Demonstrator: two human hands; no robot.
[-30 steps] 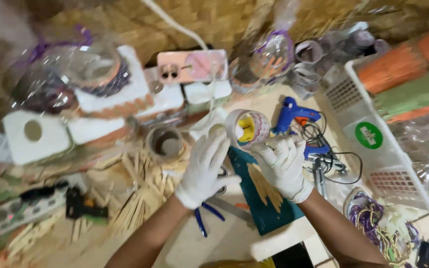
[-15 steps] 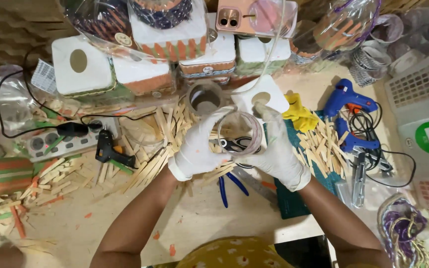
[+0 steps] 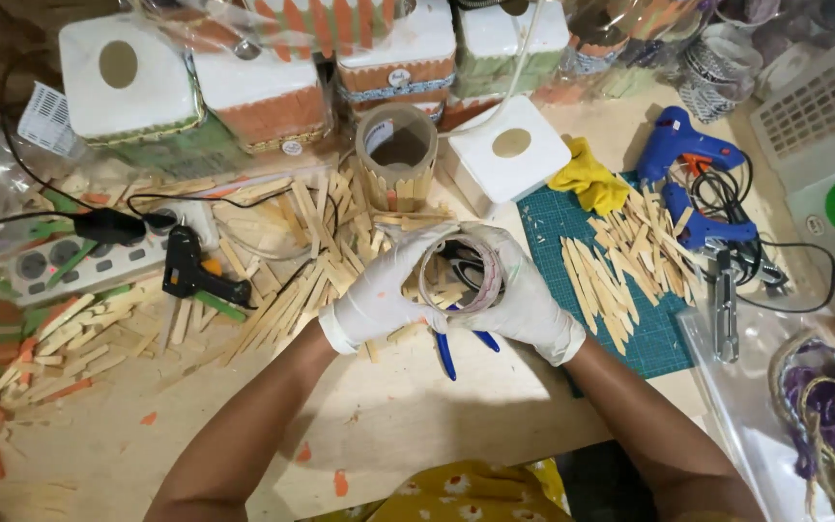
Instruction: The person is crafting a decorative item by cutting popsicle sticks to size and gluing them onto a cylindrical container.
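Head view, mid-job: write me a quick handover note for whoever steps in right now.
Left hand and right hand, both in white gloves, together grip a short round ring-shaped form above the table.
Blue-handled scissors lie right under the hands.
A cardboard tube clad in wooden sticks stands upright behind, apparently finished.
Loose wooden sticks are piled to the left, more on the green cutting mat to the right; blue glue guns lie beyond.
The held form shows no sticks yet.

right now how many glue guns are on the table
3 in view: a black glue gun left of the gloved hands, and two blue glue guns, one at the green cutting mat's top right corner, the other just below. Clutter may hide more.
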